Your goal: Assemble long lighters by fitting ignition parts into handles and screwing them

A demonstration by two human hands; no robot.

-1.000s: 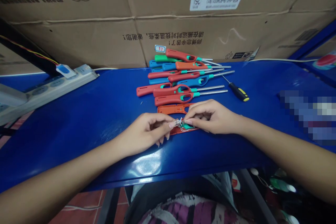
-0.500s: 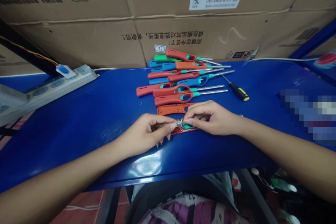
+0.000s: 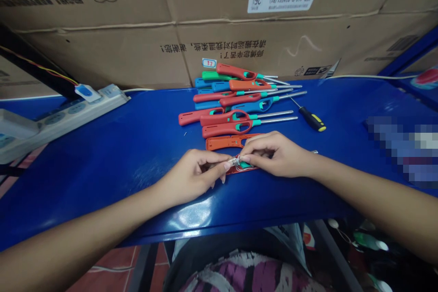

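Between my two hands is a small clear and metallic part (image 3: 234, 161). My left hand (image 3: 201, 171) pinches its left end between thumb and forefinger. The thumb and forefinger of my right hand (image 3: 270, 154) are closed at its right end, by thin wires and a green piece (image 3: 244, 164); what exactly they grip is too small to tell. Under my fingers lies a red-orange half shell (image 3: 239, 170) with white wires, partly covered. Just behind it, an orange half shell (image 3: 222, 142) rests on the blue table (image 3: 150, 137), its right part hidden by my right hand.
Several red, blue, green and orange lighters (image 3: 226, 128) with metal rods lie piled behind my hands. To their right is a black and yellow screwdriver (image 3: 312, 119). A power strip (image 3: 75, 112) lies at the left, and cardboard boxes (image 3: 119, 54) stand along the back.
The small part now shows more between my fingertips, and my left hand has shifted very slightly to the right. My right hand has hardly moved.
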